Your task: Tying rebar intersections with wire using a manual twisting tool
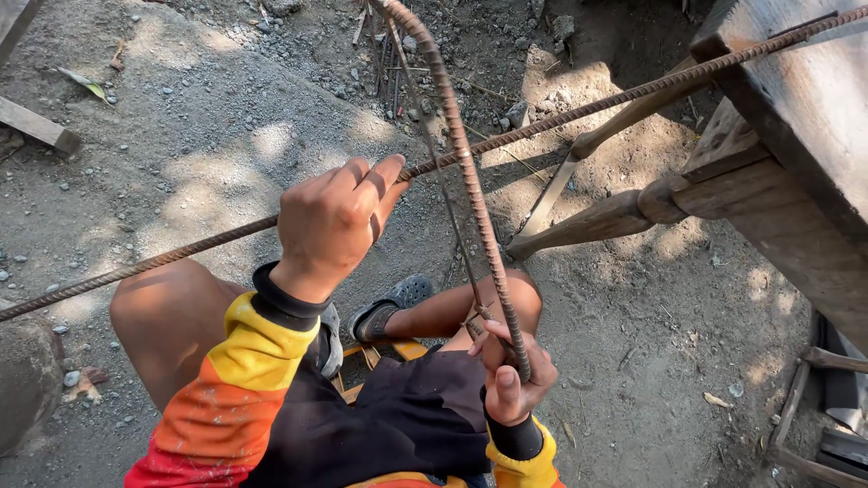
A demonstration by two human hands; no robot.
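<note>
Gripping the long rusty rebar [579, 107] with my left hand [333, 221], fingers wrapped tight around it where it runs diagonally over my knees. My right hand [512, 375] is clenched on the lower end of the curved rebar [466, 163], which rises from that fist and crosses the long bar just right of the left grip. Beyond sit the wooden bench [796, 117], a tool handle [588, 221] and gravel ground [181, 136].

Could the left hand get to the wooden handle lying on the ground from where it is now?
Probably yes. The left hand grips the long straight rebar, and the wooden handle lies lower right on bare ground. The curved rebar held by the right hand crosses between them, so it would have to let go and reach around it.
</note>
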